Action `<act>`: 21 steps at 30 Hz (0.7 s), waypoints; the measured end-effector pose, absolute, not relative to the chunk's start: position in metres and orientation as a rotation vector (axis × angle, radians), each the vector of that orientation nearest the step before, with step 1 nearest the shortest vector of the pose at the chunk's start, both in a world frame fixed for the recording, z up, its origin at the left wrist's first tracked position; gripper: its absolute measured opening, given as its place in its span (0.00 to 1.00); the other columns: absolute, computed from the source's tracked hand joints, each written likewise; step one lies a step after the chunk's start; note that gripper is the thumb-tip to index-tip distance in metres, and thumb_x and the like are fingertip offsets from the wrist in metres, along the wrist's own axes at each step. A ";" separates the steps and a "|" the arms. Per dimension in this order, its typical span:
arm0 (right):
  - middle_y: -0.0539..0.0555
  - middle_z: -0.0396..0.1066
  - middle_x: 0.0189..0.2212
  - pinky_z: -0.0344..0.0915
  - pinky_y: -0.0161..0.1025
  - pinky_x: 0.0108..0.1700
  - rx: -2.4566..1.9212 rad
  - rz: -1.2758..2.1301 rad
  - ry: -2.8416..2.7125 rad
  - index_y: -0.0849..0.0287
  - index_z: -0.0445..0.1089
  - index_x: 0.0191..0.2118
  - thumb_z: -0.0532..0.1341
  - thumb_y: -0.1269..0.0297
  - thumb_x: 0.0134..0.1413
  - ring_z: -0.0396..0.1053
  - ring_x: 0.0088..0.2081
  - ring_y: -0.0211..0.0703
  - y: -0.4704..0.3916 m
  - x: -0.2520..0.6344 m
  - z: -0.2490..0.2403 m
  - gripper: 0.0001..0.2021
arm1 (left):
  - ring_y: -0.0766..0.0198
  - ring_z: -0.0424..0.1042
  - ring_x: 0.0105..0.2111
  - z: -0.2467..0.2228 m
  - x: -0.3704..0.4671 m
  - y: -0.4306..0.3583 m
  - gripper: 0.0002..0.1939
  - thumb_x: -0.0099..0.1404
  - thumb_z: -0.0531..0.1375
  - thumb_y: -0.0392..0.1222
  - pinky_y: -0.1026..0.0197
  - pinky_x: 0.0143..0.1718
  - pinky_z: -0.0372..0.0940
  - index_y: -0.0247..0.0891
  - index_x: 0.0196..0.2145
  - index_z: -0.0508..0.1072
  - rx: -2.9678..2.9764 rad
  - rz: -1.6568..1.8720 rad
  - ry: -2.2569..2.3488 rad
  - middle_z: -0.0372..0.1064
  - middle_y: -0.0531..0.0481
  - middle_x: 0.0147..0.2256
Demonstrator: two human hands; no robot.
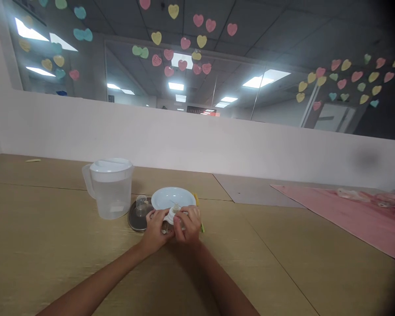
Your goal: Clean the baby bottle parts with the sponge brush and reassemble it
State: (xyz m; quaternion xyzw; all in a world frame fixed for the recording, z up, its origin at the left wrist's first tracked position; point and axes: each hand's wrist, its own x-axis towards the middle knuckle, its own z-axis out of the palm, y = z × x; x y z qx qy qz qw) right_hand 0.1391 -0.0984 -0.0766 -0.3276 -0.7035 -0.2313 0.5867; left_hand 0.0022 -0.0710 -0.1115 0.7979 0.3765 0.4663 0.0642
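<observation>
Both hands are closed around what looks like a baby bottle (171,215), with a white collar and a translucent nipple pointing up. My left hand (156,230) wraps the bottle's left side, and its body is mostly hidden by the fingers. On the right, the fingers of my right hand (188,224) grip at the white collar. Just behind the hands sits a white bowl (161,197). A clear plastic cap (141,206) stands on a dark round tray (134,224) left of my left hand.
A lidded translucent pitcher (113,195) with a handle stands to the left of the tray. Something yellow (196,199) shows beside the bowl. Pink cloth (349,217) with crumpled plastic on it covers the table's right side. A white wall (184,136) rises behind.
</observation>
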 end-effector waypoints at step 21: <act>0.56 0.68 0.35 0.62 0.42 0.40 -0.765 -0.583 -1.743 0.57 0.67 0.35 0.52 0.70 0.53 0.65 0.38 0.42 -0.107 0.125 -0.088 0.07 | 0.54 0.65 0.46 -0.119 0.000 -0.065 0.22 0.56 0.56 0.41 0.46 0.53 0.51 0.38 0.49 0.62 2.317 1.445 1.125 0.68 0.44 0.45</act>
